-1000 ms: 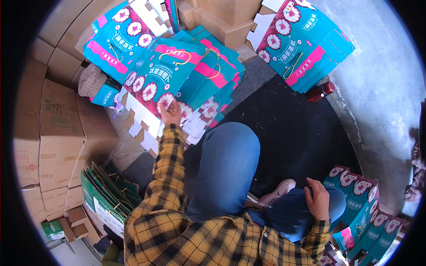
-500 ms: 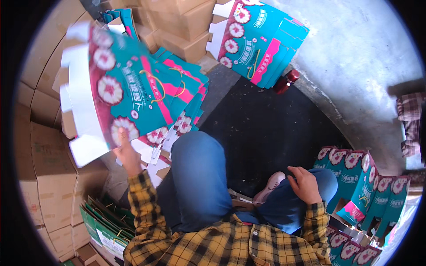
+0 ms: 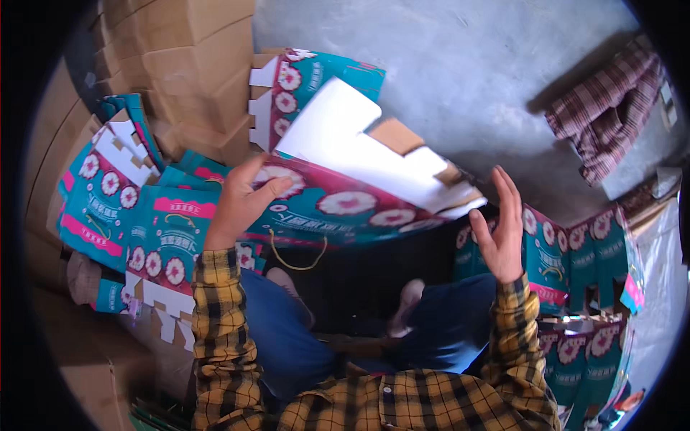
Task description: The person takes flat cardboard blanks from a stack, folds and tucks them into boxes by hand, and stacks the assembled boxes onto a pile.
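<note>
Above lap, head view: left hand [image 3: 241,205] gripped flat teal-and-magenta printed cardboard carton blank [image 3: 345,197] at its left edge, thumb on printed face, fingers behind it. Blank hung tilted mid-air, white inside flaps up, yellow cord handle [image 3: 295,255] dangling below. Right hand [image 3: 499,230] raised open just beside blank's right end, fingers spread, not touching. Pile of same teal blanks [image 3: 136,215] lay left, against brown cardboard boxes [image 3: 180,43]. Folded teal cartons [image 3: 582,251] stood right. Plaid cloth [image 3: 611,108] lay on grey concrete floor [image 3: 467,72].

teal-and-pink flat carton [image 3: 338,205] held centre, matching cartons [image 3: 144,215] left, brown boxes [image 3: 194,57] behind
</note>
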A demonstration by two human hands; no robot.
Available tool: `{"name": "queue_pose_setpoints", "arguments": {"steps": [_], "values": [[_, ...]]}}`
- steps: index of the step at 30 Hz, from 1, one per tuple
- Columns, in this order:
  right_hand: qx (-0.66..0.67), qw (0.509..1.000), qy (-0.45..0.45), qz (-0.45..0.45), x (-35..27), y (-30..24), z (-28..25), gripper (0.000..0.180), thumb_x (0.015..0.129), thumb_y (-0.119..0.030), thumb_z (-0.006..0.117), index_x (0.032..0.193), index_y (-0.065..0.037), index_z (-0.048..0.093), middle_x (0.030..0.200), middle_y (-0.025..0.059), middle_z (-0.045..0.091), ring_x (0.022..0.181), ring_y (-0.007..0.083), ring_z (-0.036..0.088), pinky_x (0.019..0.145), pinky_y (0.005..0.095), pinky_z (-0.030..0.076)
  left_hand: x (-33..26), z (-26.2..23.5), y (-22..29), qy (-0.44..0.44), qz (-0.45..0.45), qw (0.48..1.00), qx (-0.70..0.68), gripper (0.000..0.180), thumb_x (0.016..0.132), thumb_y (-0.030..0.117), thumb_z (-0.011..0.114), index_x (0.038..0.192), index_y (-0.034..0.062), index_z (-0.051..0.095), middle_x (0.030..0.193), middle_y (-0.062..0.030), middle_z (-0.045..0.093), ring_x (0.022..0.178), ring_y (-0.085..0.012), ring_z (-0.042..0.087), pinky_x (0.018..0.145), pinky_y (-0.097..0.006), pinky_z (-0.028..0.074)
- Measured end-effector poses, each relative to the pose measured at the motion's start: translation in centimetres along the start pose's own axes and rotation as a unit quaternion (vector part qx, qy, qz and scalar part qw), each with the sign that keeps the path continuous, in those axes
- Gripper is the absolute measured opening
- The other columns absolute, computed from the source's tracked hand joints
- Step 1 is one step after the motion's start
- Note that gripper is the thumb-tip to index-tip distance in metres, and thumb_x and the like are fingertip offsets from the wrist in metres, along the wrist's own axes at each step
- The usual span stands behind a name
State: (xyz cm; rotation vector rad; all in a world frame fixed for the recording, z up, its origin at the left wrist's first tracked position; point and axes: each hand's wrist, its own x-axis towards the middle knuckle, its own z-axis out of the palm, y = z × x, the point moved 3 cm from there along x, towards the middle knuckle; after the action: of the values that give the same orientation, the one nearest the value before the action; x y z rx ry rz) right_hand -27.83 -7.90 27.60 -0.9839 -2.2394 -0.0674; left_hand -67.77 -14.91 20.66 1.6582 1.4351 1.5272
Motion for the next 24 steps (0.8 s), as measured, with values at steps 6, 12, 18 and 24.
{"name": "queue_pose_setpoints", "arguments": {"steps": [6, 12, 18, 24], "values": [[0.347, 0.842, -0.361, 0.199, -2.8, 8.7, 5.5, 0.044, 0.106, -0.033, 0.063, 0.134, 0.0, 0.062, 0.11, 0.0016, 0.065, 0.104, 0.0097, 0.055, 0.093, 0.0289, 0.048, 1.6, 4.3, -1.1, -0.125, -0.018, 0.99, -0.066, 0.031, 0.094, 0.014, 0.075, 0.12, -0.0015, 0.067, 0.101, -0.0056, 0.076, 0.091, -0.0086, 0.067, 0.084, -0.028, 0.053], [0.361, 0.809, -0.406, 0.224, -4.1, 11.1, 10.8, 0.037, 0.107, -0.034, 0.061, 0.117, 0.0, 0.072, 0.092, -0.0024, 0.066, 0.086, 0.006, 0.055, 0.079, 0.0266, 0.049, 3.9, 7.5, -4.7, -0.036, -0.042, 0.982, 0.178, 0.049, 0.091, 0.019, 0.076, 0.133, -0.0002, 0.06, 0.121, -0.0126, 0.068, 0.111, -0.0205, 0.063, 0.098, -0.035, 0.049], [0.425, 0.741, -0.404, 0.326, -6.3, 13.0, 15.2, 0.045, 0.107, -0.042, 0.057, 0.116, 0.0, 0.07, 0.095, 0.0024, 0.071, 0.086, 0.01, 0.066, 0.073, 0.0272, 0.057, 1.0, 19.8, -3.9, -0.227, -0.093, 0.962, 0.12, 0.115, 0.072, 0.039, 0.093, 0.157, -0.004, 0.029, 0.156, -0.0272, 0.039, 0.149, -0.0376, 0.035, 0.123, -0.045, 0.029], [0.458, 0.752, -0.281, 0.381, -6.1, 14.2, 14.9, 0.041, 0.108, -0.036, 0.053, 0.111, 0.004, 0.066, 0.092, 0.0065, 0.071, 0.077, 0.0136, 0.07, 0.063, 0.0286, 0.06, -4.0, 27.1, -2.7, -0.221, -0.05, 0.972, 0.063, 0.134, 0.072, 0.039, 0.093, 0.161, -0.0047, 0.003, 0.161, -0.0311, 0.024, 0.15, -0.0411, 0.032, 0.122, -0.046, 0.032]]}}
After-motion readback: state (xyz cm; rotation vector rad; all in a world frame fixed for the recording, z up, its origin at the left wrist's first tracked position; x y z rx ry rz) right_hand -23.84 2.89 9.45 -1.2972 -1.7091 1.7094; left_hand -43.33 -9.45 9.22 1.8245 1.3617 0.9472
